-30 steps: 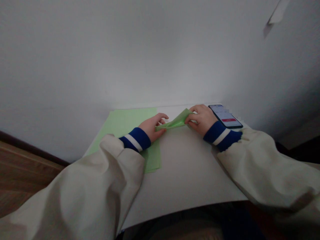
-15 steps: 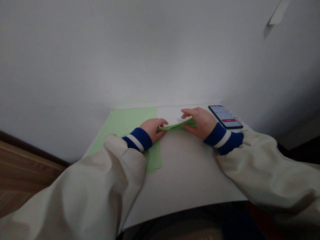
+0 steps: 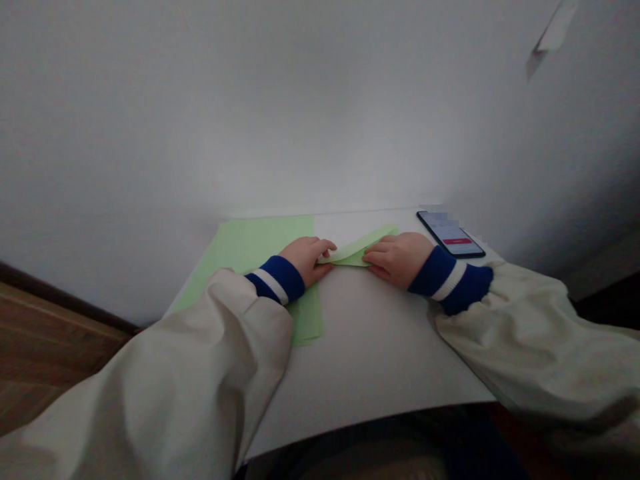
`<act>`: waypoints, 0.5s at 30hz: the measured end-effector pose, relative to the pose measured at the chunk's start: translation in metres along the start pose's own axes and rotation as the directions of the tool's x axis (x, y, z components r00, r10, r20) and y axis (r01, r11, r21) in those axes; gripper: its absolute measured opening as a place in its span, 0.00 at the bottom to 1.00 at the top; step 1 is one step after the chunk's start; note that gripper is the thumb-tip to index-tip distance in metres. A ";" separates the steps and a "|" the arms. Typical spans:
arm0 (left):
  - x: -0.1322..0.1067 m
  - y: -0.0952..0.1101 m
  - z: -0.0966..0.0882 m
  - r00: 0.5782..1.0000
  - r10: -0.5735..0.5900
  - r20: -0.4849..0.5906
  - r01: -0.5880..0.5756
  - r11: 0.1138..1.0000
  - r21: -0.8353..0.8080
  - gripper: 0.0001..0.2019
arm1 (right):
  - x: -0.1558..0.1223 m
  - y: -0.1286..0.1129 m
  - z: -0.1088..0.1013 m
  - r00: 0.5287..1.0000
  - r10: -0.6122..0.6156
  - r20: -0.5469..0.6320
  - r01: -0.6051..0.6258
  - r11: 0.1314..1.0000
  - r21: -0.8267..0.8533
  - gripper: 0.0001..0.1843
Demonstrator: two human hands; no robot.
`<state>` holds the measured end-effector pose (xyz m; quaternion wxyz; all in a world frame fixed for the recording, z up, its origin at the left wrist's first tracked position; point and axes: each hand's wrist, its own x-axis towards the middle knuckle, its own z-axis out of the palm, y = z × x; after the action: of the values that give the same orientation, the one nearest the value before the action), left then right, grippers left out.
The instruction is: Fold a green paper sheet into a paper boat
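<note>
Between my hands is a narrow piece of folded green paper, its folds parted toward the right so a lighter flap stands up. My left hand pinches its left end, thumb in front and fingers behind. At the other end my right hand grips the lower layer with curled fingers, partly covering it. Beneath my left forearm lie several flat sheets of light green paper on the white tabletop.
A phone with a lit screen lies at the table's back right corner. The table's far edge meets a pale wall. Wooden furniture stands at the lower left, and a white tag hangs on the wall.
The right fingers have come down and closed on the lower layer of the folded paper, and its upper flap has opened upward. My left hand has stayed in place.
</note>
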<state>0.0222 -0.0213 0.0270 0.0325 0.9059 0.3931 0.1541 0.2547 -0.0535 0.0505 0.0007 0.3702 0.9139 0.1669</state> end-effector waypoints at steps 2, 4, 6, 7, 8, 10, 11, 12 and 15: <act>0.001 0.001 0.000 1.000 -0.009 -0.005 0.009 1.000 0.011 0.12 | 0.001 -0.001 -0.002 1.000 -0.006 0.019 0.006 1.000 -0.020 0.17; 0.001 0.001 -0.001 1.000 -0.006 -0.012 0.006 1.000 0.016 0.11 | 0.002 -0.002 -0.003 1.000 -0.003 0.025 0.004 1.000 -0.016 0.18; 0.002 0.001 -0.001 1.000 0.004 -0.014 -0.004 1.000 0.018 0.11 | 0.002 -0.003 -0.003 1.000 0.007 0.026 -0.008 1.000 0.005 0.19; 0.002 0.001 -0.002 1.000 0.008 -0.015 -0.007 1.000 0.019 0.11 | 0.002 -0.004 -0.003 1.000 0.016 0.026 -0.016 1.000 0.018 0.19; 0.002 0.001 -0.002 1.000 0.010 -0.017 -0.010 1.000 0.024 0.10 | 0.002 -0.004 -0.002 0.999 0.029 0.026 -0.030 0.999 0.033 0.19; 0.002 0.002 -0.002 1.000 0.020 -0.022 -0.019 0.999 0.044 0.09 | 0.002 -0.004 0.000 0.997 0.068 0.026 -0.070 0.995 0.071 0.19; 0.002 0.002 -0.002 0.999 0.030 -0.026 -0.028 0.998 0.060 0.09 | 0.002 -0.003 0.002 0.996 0.090 0.022 -0.091 0.991 0.094 0.19; 0.002 0.003 -0.002 0.999 0.043 -0.028 -0.040 0.996 0.078 0.09 | 0.002 -0.002 0.004 0.994 0.106 0.013 -0.107 0.987 0.121 0.20; 0.002 0.005 -0.002 0.997 0.081 -0.020 -0.078 0.989 0.122 0.09 | 0.003 0.004 0.013 0.994 0.107 -0.032 -0.098 0.974 0.207 0.20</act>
<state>0.0267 -0.0234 0.0307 -0.0337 0.9192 0.3656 0.1421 0.2568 -0.0454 0.0398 -0.0657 0.4112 0.9057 0.0797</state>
